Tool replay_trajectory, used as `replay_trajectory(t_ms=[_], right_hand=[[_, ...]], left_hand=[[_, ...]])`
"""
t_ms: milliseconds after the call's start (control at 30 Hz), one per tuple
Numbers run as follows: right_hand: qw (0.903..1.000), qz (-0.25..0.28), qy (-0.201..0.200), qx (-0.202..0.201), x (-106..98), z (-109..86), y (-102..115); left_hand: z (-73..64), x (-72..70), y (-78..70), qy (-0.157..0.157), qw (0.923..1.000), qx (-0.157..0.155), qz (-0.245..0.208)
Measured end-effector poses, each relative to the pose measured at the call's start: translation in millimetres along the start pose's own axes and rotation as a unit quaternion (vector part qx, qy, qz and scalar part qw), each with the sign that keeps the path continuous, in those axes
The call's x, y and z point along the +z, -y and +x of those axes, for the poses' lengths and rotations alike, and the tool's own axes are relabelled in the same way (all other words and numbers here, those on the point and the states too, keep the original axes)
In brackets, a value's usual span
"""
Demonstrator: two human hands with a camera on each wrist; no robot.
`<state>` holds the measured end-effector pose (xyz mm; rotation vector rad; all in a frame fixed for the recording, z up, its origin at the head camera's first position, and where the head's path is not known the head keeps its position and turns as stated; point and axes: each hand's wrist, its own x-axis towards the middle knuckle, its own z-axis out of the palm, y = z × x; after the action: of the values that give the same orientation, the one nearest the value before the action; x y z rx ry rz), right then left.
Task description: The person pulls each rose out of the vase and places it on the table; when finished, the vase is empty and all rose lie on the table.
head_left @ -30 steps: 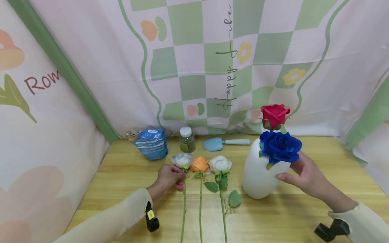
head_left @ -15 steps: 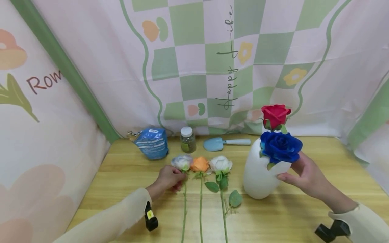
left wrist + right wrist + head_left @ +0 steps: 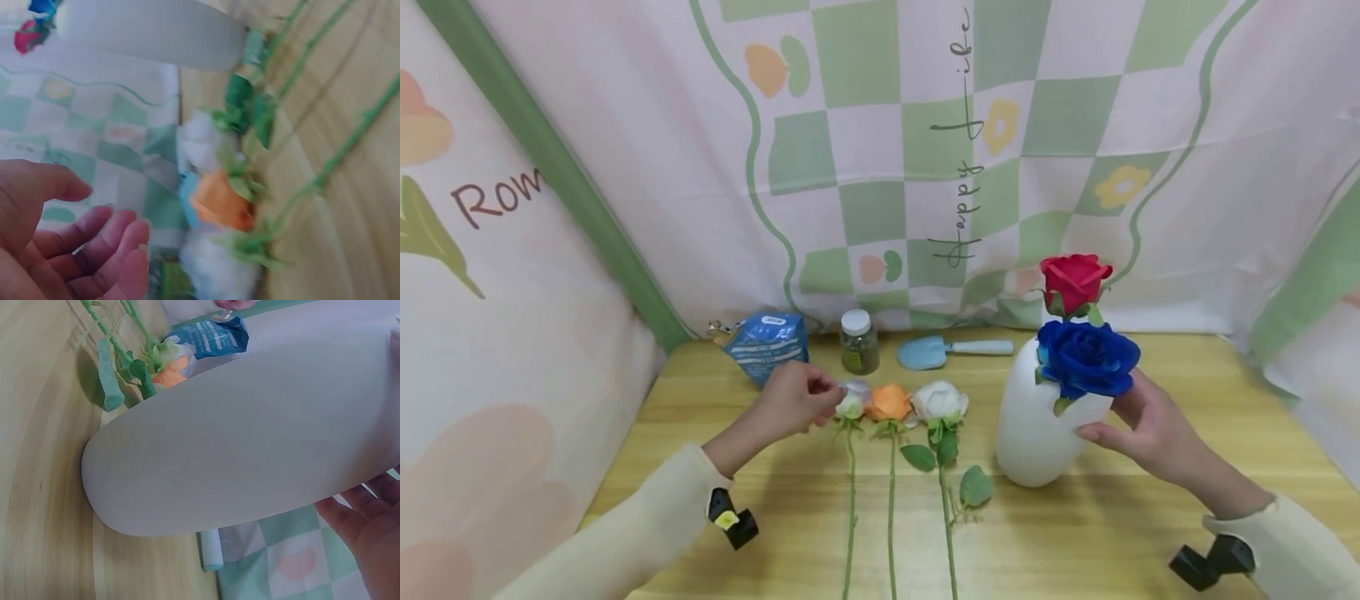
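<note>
My left hand (image 3: 790, 400) hovers beside the head of a pale lavender-white rose (image 3: 852, 403). In the left wrist view its fingers (image 3: 103, 240) are loosely bent, apart from the thumb, with nothing between them. Right of that flower lie an orange rose (image 3: 889, 403) and a white rose (image 3: 941, 402), their long green stems pointing toward me. My right hand (image 3: 1153, 437) grips the upper right side of a white vase (image 3: 1037, 442), which stands upright. A red rose (image 3: 1075, 282) and a blue rose (image 3: 1088, 358) rise from its mouth; their lower stems are hidden inside.
Along the back of the wooden table (image 3: 760, 517) are a blue bag (image 3: 766, 343), a small jar (image 3: 859, 343) with a white lid, and a light blue trowel (image 3: 925, 353). A printed curtain (image 3: 865, 167) hangs behind them.
My left hand has let go of the lavender-white rose below its head and moved up and slightly left. The right hand and the vase stay where they were.
</note>
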<state>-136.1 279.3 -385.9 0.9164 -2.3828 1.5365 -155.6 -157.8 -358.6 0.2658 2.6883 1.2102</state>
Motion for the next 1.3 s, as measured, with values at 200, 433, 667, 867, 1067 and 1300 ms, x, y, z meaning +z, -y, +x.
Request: replay_trajectory(t_ms=[200, 433, 667, 867, 1067, 1300], right_hand=[[1.0, -0.002, -0.003, 0.003, -1, -0.6, -1], [1.0, 0.006, -0.002, -0.002, 1, 0.5, -2], [0.9998, 0.018, -0.007, -0.004, 2, 0.9, -1], [0.9998, 0.019, -0.01, -0.006, 3, -1.5, -2], [0.9996, 0.027, -0.01, -0.008, 4, -1.7, -2], [0.9993, 0.034, -0.007, -0.016, 2, -2.0, -2]], left_hand=[[9.0, 3.8, -27.9, -0.007, 0.9989, 0.031, -0.034], [17.4, 22.3, -54.0, -0.015, 0.993, 0.102, -0.057], [26.8, 37.2, -81.4, -0.04, 0.9841, 0.164, -0.054], [30.2, 51.3, -105.8, -0.048, 0.9793, 0.181, -0.076], [45.8, 65.0, -126.5, -0.012, 0.981, 0.166, -0.099], [71.4, 76.1, -139.8, 0.06, 0.9792, 0.155, -0.116]])
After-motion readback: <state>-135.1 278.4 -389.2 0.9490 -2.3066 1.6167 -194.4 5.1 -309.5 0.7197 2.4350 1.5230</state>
